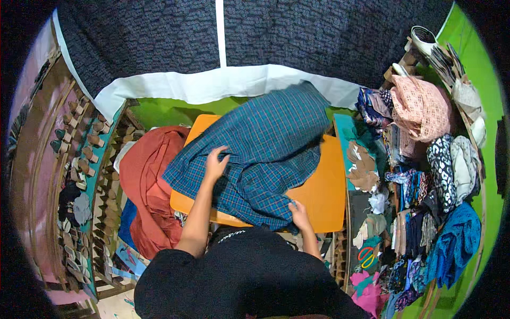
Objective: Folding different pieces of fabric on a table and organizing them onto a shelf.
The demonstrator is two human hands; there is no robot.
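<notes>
A dark blue-green checked cloth [271, 143] lies spread and rumpled over an orange tabletop [324, 194]. My left hand [215, 165] rests flat on the cloth's left part, fingers spread. At the near edge of the table, my right hand [299, 214] pinches the cloth's lower right corner. My black sleeves and body fill the lower middle of the view.
A rust-red cloth [146, 186] is heaped left of the table. At the right, piles of mixed fabrics [430, 175] and cut brown pieces [362, 166] crowd shelves. Small wooden pieces [85, 154] line racks on the left. A dark patterned curtain [265, 32] hangs behind.
</notes>
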